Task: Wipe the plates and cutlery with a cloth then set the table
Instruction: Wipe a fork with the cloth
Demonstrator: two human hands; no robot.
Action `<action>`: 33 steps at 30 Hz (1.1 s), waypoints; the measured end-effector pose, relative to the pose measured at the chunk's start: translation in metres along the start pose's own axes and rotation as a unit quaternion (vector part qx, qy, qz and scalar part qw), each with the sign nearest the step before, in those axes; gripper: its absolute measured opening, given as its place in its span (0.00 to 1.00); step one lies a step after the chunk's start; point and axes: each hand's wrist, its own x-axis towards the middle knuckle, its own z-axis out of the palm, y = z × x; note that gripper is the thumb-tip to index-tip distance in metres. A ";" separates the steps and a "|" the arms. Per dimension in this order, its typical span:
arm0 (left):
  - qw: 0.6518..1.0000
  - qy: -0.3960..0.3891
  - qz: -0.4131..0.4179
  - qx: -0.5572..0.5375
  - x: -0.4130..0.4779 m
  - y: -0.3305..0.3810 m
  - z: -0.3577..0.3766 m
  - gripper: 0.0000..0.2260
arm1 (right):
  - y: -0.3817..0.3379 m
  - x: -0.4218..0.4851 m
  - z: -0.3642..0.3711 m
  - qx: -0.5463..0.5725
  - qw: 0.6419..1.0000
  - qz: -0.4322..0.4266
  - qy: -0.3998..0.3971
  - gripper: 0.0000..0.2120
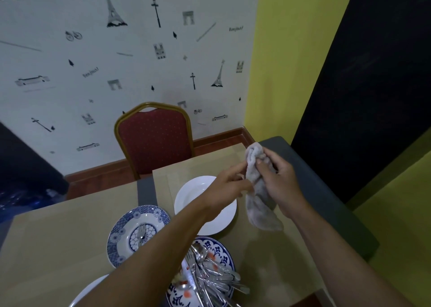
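Note:
A grey cloth (257, 190) hangs above the table, held by both hands. My right hand (281, 178) grips its upper part, thumb on the fabric. My left hand (227, 185) pinches its left edge over a plain white plate (198, 192). A blue-and-white patterned plate (121, 232) with a fork (140, 233) on it lies nearer and to the left. Closest to me, another blue patterned plate (222, 257) carries a heap of several metal spoons and forks (210, 276). The rim of a further white plate (86, 292) shows at the bottom edge.
The table has a beige top (58, 248) with dark grey edging (338, 201) on the right. A red chair with a gold frame (154, 138) stands at the far side against a patterned wall. A yellow wall rises at the right.

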 end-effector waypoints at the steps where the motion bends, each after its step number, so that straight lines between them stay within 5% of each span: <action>1: 0.999 -0.010 -0.009 -0.033 -0.002 -0.002 -0.002 0.24 | 0.001 -0.001 0.000 -0.011 1.000 0.003 -0.001 0.17; 6: 0.997 0.040 -0.053 -0.050 -0.007 -0.013 -0.021 0.24 | 0.003 -0.003 0.003 -0.012 0.999 0.032 0.009 0.11; 13: 0.966 0.148 -0.199 0.074 -0.032 -0.072 -0.054 0.12 | 0.014 -0.007 0.018 -0.068 0.997 0.047 0.013 0.23; 20: 0.936 0.101 -0.299 0.157 -0.079 -0.156 -0.053 0.08 | 0.018 -0.018 0.044 -0.150 0.985 0.085 0.006 0.25; 23: 0.922 0.073 -0.341 0.169 -0.103 -0.186 -0.043 0.13 | 0.021 -0.023 0.050 -0.181 0.979 0.085 0.026 0.24; 27: 0.900 0.065 -0.377 0.210 -0.123 -0.213 -0.031 0.14 | 0.028 -0.019 0.046 -0.148 0.979 0.136 0.044 0.10; 33: 0.891 0.137 -0.372 0.222 -0.134 -0.227 -0.010 0.14 | 0.022 -0.021 0.039 -0.057 0.984 0.171 0.010 0.15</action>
